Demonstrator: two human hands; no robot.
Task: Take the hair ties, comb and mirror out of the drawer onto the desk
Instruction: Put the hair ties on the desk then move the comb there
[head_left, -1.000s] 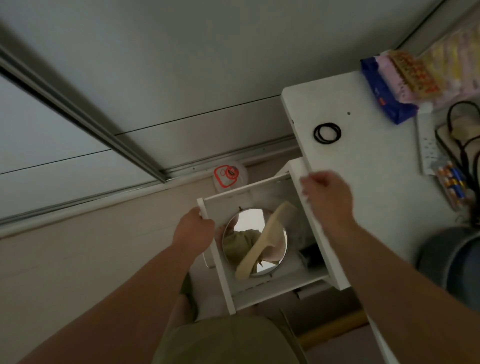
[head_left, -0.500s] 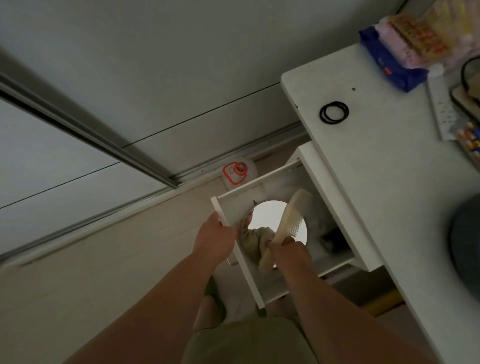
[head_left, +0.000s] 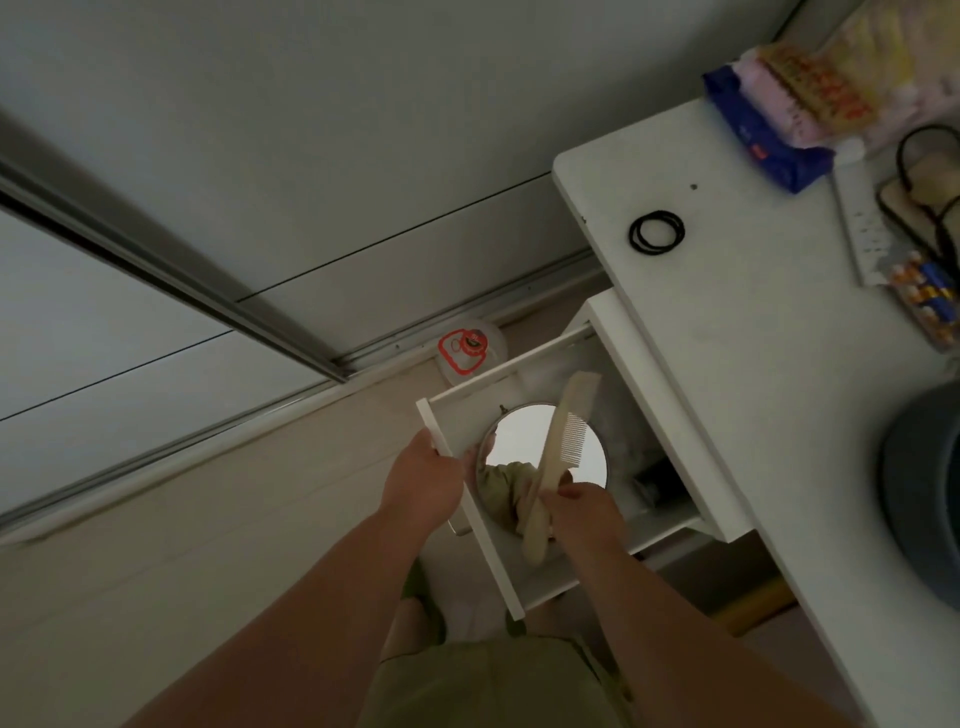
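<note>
The white drawer (head_left: 488, 551) stands pulled out from under the white desk (head_left: 769, 374). Inside it lies a round mirror (head_left: 524, 431), and a cream comb (head_left: 563, 436) slants across the mirror. My right hand (head_left: 582, 514) is closed around the comb's handle near the drawer's front. My left hand (head_left: 423, 480) grips the drawer's front panel at its left end. Black hair ties (head_left: 656, 232) lie in a small ring on the desk, near its far left corner.
At the desk's far end sit snack packets (head_left: 810, 104), a blue pack (head_left: 753, 140), a power strip (head_left: 862, 228), black cables and batteries (head_left: 924, 291). A dark round container (head_left: 924, 499) stands at the right edge. A small dark object (head_left: 652, 478) lies deep in the drawer.
My right hand left the desk edge, reached into the drawer and closed on the comb's handle. The comb's toothed end now tilts up off the mirror. My left hand stays on the drawer front.
</note>
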